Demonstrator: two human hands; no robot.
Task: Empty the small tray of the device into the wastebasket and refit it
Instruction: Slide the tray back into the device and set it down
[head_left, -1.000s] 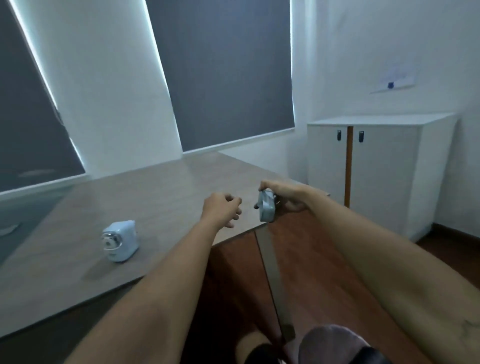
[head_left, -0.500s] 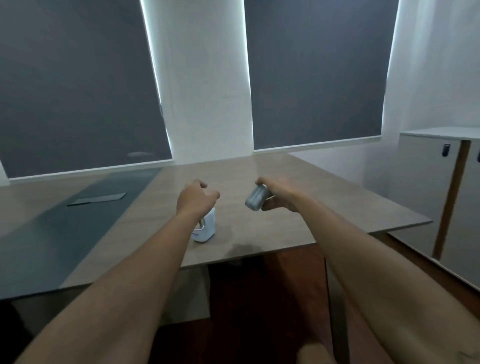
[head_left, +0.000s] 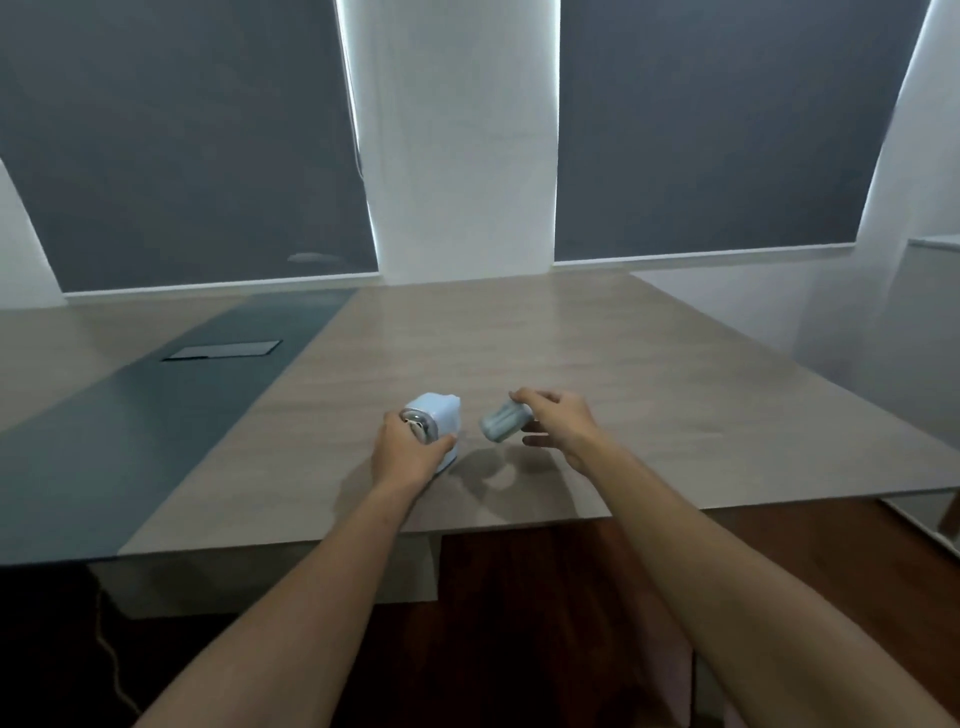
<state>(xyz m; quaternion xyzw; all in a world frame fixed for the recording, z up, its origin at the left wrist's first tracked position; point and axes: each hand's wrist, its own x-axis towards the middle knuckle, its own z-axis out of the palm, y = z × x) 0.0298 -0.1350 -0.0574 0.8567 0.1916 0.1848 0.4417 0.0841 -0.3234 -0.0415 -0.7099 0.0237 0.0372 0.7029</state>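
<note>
A small pale-blue device (head_left: 439, 418), a pencil sharpener with a round metal front, stands on the wooden table (head_left: 597, 364) near its front edge. My left hand (head_left: 405, 454) is wrapped around the device's near side. Just right of it my right hand (head_left: 558, 426) holds the small grey translucent tray (head_left: 504, 423) in its fingertips, tilted and slightly above the tabletop, a short gap from the device. No wastebasket is in view.
A dark grey strip with a rectangular cable hatch (head_left: 223, 349) runs along the table's left part. A white cabinet (head_left: 935, 322) stands at the far right. Dark blinds cover the windows behind. Reddish floor shows below the table edge.
The view swung left from the cabinet side back to the table. My right hand brought the tray over the table beside the device, and my left hand took hold of the device.
</note>
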